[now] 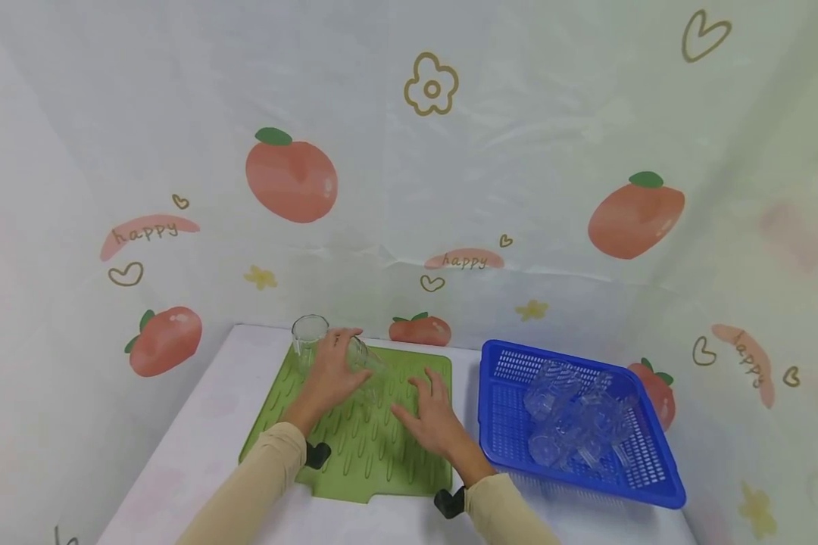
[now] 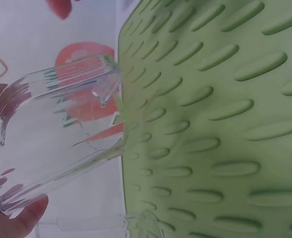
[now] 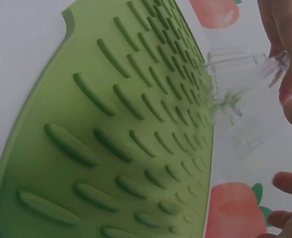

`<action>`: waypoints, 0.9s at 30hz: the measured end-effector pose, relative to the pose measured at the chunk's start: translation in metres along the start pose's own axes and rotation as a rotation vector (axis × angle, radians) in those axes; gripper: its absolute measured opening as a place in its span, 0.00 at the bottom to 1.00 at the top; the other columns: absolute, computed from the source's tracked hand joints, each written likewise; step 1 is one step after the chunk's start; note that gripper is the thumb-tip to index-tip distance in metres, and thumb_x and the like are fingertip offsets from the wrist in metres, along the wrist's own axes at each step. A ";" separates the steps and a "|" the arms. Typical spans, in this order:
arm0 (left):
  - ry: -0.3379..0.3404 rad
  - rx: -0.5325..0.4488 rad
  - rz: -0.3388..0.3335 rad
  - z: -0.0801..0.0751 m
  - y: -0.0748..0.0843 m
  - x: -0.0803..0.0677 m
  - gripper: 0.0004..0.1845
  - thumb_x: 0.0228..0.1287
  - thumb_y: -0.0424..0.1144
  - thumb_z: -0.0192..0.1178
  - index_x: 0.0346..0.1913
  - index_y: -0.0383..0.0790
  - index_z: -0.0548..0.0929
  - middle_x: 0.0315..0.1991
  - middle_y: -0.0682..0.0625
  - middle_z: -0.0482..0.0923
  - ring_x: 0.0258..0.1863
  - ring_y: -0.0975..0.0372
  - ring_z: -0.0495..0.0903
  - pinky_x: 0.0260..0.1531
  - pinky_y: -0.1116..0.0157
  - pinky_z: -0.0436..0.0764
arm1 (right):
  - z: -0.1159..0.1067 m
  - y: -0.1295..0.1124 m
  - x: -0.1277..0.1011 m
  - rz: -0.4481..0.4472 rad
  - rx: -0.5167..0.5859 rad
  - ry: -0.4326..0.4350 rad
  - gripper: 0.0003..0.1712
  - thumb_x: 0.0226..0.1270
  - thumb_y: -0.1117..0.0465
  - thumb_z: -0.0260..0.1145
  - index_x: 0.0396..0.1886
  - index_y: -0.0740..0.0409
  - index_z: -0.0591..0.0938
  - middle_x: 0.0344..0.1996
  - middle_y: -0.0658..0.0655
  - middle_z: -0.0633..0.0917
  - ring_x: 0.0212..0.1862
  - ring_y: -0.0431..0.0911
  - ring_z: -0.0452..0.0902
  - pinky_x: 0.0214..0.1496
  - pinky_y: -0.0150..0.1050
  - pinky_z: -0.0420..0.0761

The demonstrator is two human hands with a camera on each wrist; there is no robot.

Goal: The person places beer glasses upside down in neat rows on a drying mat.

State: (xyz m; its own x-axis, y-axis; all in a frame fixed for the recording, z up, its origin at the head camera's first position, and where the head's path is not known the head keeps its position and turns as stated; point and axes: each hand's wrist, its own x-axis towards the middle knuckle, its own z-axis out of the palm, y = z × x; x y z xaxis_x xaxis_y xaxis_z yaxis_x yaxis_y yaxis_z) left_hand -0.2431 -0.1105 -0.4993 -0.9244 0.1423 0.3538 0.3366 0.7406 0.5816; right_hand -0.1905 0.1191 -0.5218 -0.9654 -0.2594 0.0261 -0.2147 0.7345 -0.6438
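Observation:
My left hand grips a clear glass cup, tilted on its side over the back of the green ribbed drying mat. In the left wrist view the cup fills the left side, its rim toward the mat, with a fingertip below it. A second clear glass stands upright at the mat's back left corner. My right hand lies open with spread fingers on the mat's middle, holding nothing. The right wrist view shows the mat, the tilted cup and the left hand's fingers.
A blue plastic basket stands right of the mat with several clear glasses piled inside. The white table ends at a printed fruit-pattern curtain behind and on both sides. Black wrist mounts sit on both sleeves.

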 end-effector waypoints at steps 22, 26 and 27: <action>-0.051 0.100 0.137 0.013 -0.001 0.039 0.37 0.56 0.39 0.77 0.69 0.41 0.76 0.71 0.39 0.68 0.70 0.41 0.66 0.64 0.45 0.77 | -0.015 -0.001 0.005 -0.058 -0.153 0.070 0.44 0.74 0.37 0.59 0.76 0.60 0.62 0.78 0.73 0.53 0.80 0.74 0.41 0.79 0.70 0.51; -0.079 0.098 0.128 0.018 -0.003 0.038 0.36 0.57 0.37 0.77 0.69 0.41 0.76 0.72 0.39 0.67 0.72 0.41 0.64 0.65 0.45 0.77 | -0.015 0.001 0.003 -0.045 -0.137 0.061 0.43 0.74 0.37 0.60 0.76 0.59 0.62 0.79 0.73 0.52 0.81 0.74 0.40 0.78 0.70 0.54; -0.084 0.101 0.133 0.020 -0.004 0.037 0.36 0.57 0.37 0.77 0.69 0.40 0.76 0.72 0.39 0.67 0.72 0.41 0.64 0.64 0.45 0.77 | -0.015 0.002 0.002 -0.038 -0.131 0.059 0.43 0.74 0.37 0.59 0.76 0.59 0.62 0.79 0.72 0.52 0.81 0.74 0.40 0.78 0.70 0.54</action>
State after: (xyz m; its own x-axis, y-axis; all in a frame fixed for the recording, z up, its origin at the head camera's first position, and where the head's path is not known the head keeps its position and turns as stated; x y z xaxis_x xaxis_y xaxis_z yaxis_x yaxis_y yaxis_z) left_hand -0.2824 -0.0954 -0.5033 -0.8861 0.2946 0.3578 0.4411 0.7733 0.4556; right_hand -0.1951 0.1294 -0.5116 -0.9625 -0.2537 0.0959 -0.2647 0.8016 -0.5360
